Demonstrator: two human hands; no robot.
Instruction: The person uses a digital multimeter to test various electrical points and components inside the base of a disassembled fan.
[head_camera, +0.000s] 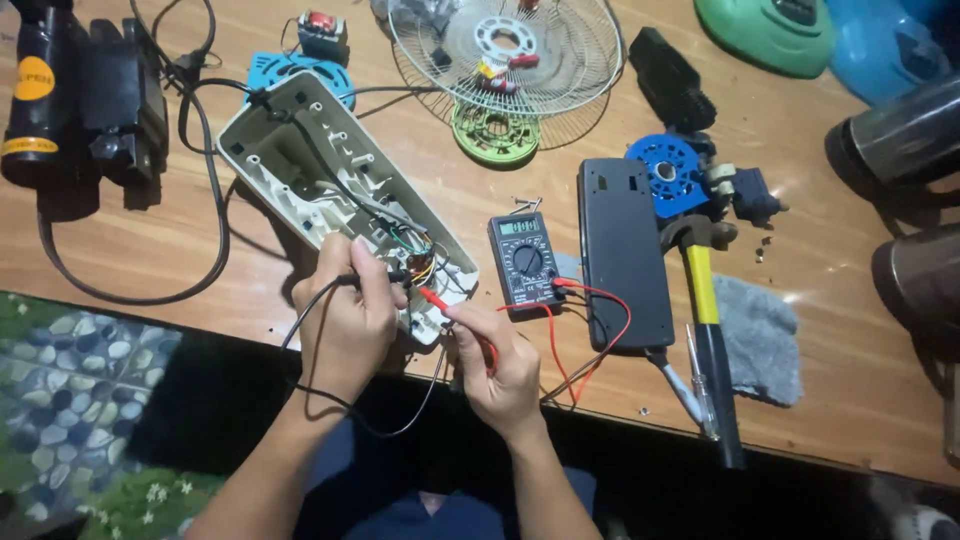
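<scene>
An opened cream plastic housing (290, 150) lies tilted on the wooden table (130, 260), its wires bundled at the near end. My left hand (345, 315) pinches a black test probe (375, 277) whose tip reaches into the wiring. My right hand (500, 365) holds a red test probe (432, 298) pointing into the same spot. Both leads run to a small dark multimeter (524, 257) with a lit display, just right of the housing.
A flat black cover (625, 255) lies beside the meter, then a yellow-handled hammer (705, 300), a screwdriver (700, 380) and a grey cloth (765, 335). A wire fan guard (505, 55), green ring (495, 135), blue disc (668, 175) and black motor (70, 100) sit farther back.
</scene>
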